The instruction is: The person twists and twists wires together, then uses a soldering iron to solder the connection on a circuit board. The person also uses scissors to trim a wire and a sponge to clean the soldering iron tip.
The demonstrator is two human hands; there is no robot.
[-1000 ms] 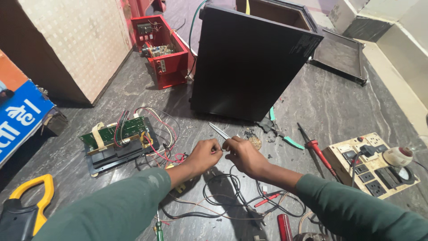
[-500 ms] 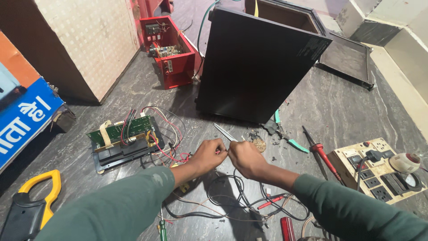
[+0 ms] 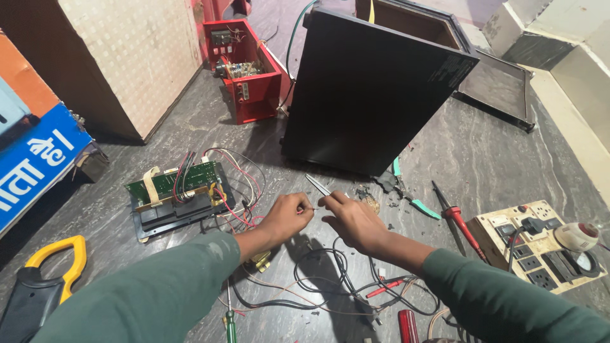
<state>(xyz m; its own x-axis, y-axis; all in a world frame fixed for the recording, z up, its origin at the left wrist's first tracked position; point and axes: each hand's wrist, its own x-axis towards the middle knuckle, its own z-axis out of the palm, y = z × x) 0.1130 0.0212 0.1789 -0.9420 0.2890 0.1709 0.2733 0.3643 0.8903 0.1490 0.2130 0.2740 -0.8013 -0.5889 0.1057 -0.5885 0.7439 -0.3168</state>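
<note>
The hands sit a little apart now: the left hand (image 3: 287,217) and right hand (image 3: 353,221) no longer press together, and a thin wire (image 3: 316,208) shows between their fingertips. The tweezers (image 3: 317,185) point far-left above the right hand.

The floor (image 3: 190,114) was dark marbled stone. On it stood a tall black cabinet (image 3: 375,89), with an open red metal case (image 3: 248,70) to its left and a pale patterned box (image 3: 127,57) further left. A green circuit board (image 3: 175,184) lay nearer, trailing red and black wires (image 3: 318,279). A yellow clamp meter (image 3: 44,279) lay at the left edge, a red-handled screwdriver (image 3: 460,222) and a cream socket board (image 3: 540,244) at the right.
</note>
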